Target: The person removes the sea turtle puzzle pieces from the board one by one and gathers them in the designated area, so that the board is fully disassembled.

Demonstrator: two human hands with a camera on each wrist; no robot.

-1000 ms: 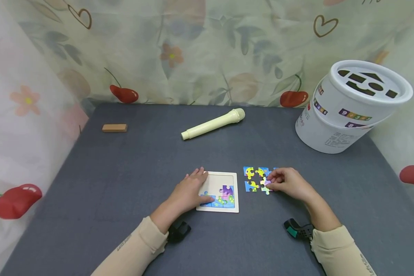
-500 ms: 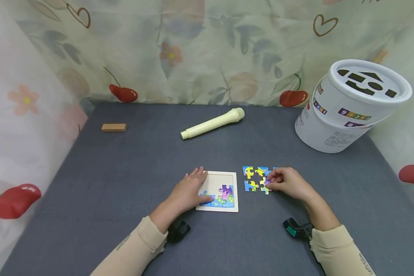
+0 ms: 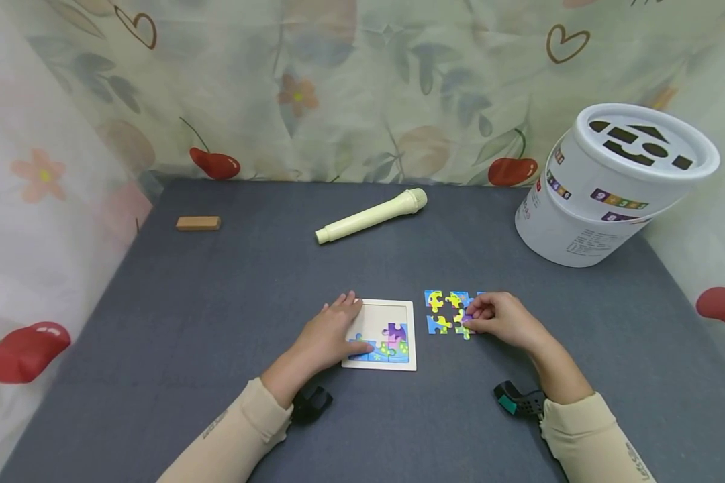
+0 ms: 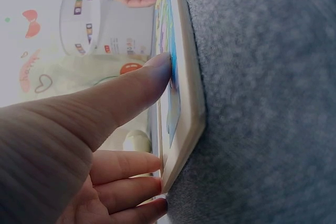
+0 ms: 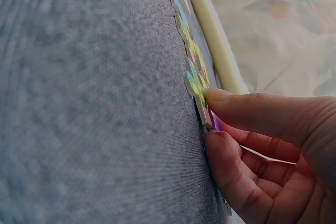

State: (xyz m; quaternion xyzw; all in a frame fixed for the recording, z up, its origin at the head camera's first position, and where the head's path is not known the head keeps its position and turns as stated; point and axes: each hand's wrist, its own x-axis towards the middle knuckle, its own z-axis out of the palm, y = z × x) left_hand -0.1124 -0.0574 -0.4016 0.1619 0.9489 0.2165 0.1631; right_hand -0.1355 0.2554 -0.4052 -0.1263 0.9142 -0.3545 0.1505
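Observation:
My left hand [image 3: 323, 337] rests on the left side of a square, pale-rimmed puzzle board [image 3: 379, 367]. In the left wrist view, the thumb [image 4: 157, 72] presses on the blue pieces and the straight fingers [image 4: 128, 163] touch the board's edge. Joined blue, purple and pink pieces [image 3: 395, 349] fill the board's bottom and right side; its upper part shows bare backing. Right of the board, my right hand [image 3: 507, 322] pinches a colourful puzzle piece [image 5: 202, 106] by its edge, between thumb and finger. Several blue-and-yellow pieces [image 3: 435, 300] lie beside it, some partly hidden by the hand.
A cream toy microphone [image 3: 371, 216] lies behind the board. Far left on the dark table [image 3: 217, 288] is a small wooden block [image 3: 198, 223]. A white bucket [image 3: 604, 194] with shaped holes in its lid stands at the back right, before a patterned curtain [image 3: 350, 87].
The whole head view has shifted very slightly. Both hands keep nearly the same place and pose, and the puzzle pieces show no clear movement.

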